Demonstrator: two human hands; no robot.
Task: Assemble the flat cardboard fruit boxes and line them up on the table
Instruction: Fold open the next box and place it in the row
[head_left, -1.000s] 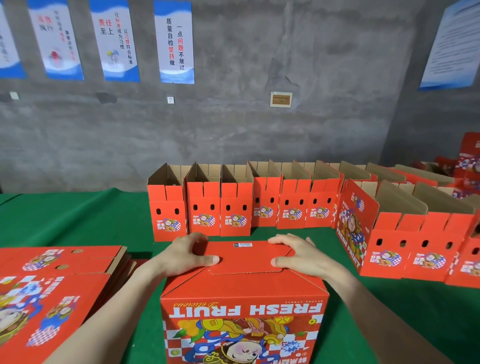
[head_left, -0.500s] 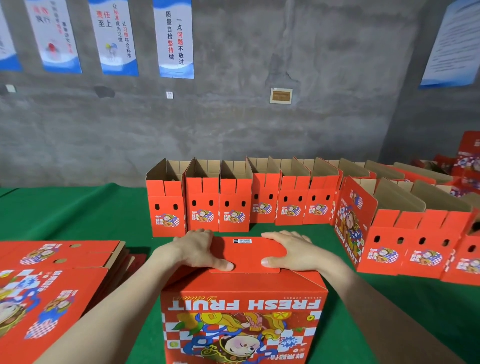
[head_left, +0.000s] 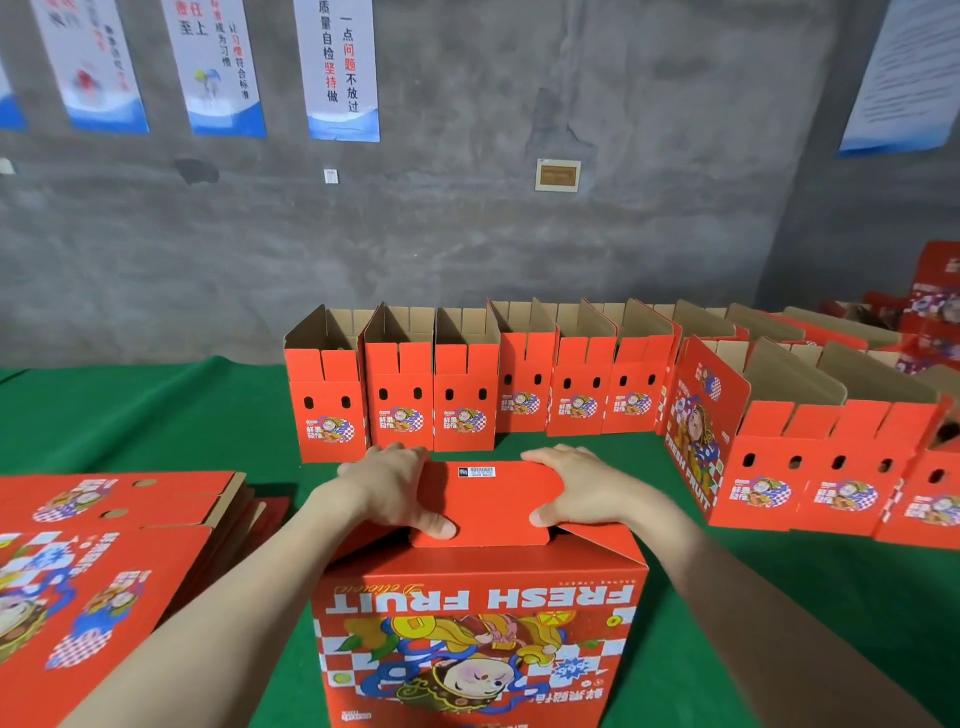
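Note:
A red "FRESH FRUIT" box (head_left: 478, 629) stands upside down on the green table in front of me. Its bottom flap (head_left: 488, 504) lies across the top, tongue pointing toward me. My left hand (head_left: 392, 486) grips the flap's left edge, thumb on top near the tongue. My right hand (head_left: 582, 486) grips the right edge the same way. The side flap at the right (head_left: 602, 535) sticks up slightly under the tongue. A row of assembled open boxes (head_left: 400, 400) stands along the back of the table.
A stack of flat red boxes (head_left: 109, 551) lies at my left. More assembled boxes (head_left: 831, 467) run along the right side, one turned sideways (head_left: 701, 431). Green cloth (head_left: 156, 415) covers the table. A grey wall with posters stands behind.
Both hands have slid toward me along the flap, pushing it down toward the box top. The box and view have shifted slightly.

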